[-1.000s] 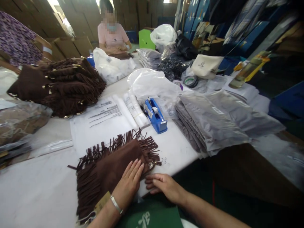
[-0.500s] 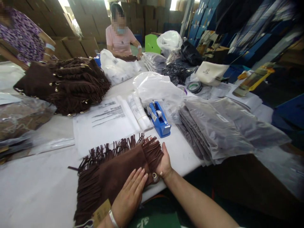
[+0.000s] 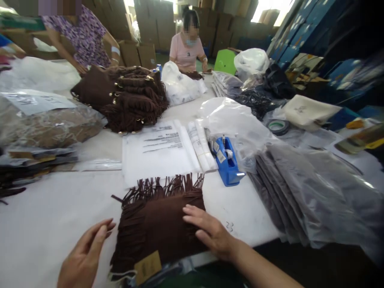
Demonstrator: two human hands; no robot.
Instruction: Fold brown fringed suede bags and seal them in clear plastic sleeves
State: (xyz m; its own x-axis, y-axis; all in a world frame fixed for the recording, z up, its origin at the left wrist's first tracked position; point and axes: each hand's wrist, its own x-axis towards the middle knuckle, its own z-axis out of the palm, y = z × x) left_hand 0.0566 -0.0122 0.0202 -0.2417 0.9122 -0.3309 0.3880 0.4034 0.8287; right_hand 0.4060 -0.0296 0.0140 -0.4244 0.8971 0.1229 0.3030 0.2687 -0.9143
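Brown fringed piece: it lies flat on the white tabletop right in front of you, the brown fringed piece reaching close to the near edge.
Your right hand: the right hand lies with fingers extended and spread on the piece's right part, pressing rather than gripping.
Your left hand: the left hand is empty, fingers loosely curled toward the thumb, just beside the left fringe; you cannot tell whether the fingertips brush it.
Weight and feel: expect it light and soft, suede-like by its matt look, so it should fold and sag easily, with little risk of slipping or breaking.
Smooth middle: probably your best hold; a flat palm steadies it, or both hands can support it from beneath.
Loose strands: the far fringe splays toward the printed white sheets; pinching a few strands would likely drag or tangle them, so gather them as a bunch.
Tan tag: the tag sits at the near edge with a white string to its left; avoid pulling on either, since the tag may crease.
Blue tape dispenser: the dispenser stands beyond the piece's right end, apart from it.
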